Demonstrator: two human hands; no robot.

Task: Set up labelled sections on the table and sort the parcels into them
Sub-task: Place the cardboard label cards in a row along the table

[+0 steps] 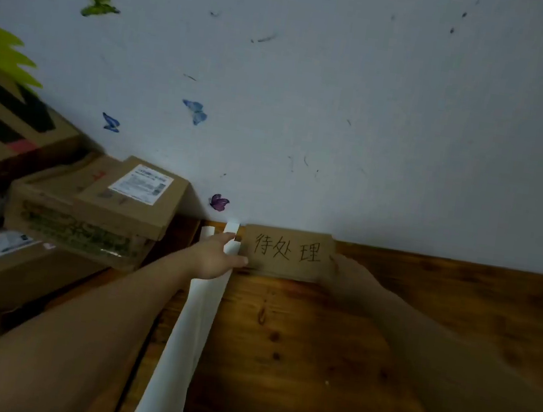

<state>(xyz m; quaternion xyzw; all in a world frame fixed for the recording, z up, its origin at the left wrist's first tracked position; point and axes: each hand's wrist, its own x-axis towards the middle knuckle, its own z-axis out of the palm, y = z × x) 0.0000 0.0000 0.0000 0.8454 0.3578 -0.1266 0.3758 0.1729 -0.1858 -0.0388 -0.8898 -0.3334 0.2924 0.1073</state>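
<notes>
Left hand (pixel 213 257): bare, slim, with long narrow fingers; the back of it catches the light and its outline is crisp.
Left forearm (pixel 92 320): bare from the wrist behind the left hand to the edge of view; smooth, broadening steadily away from the hand.
Right hand (pixel 349 275): bare, sunk in shadow; soft-edged, its fingers too dim to tell apart.
Right forearm (pixel 449 367): bare behind the right hand to the edge of view; dark and blurred, and it looks thicker than the left one because it is nearer the camera.
</notes>
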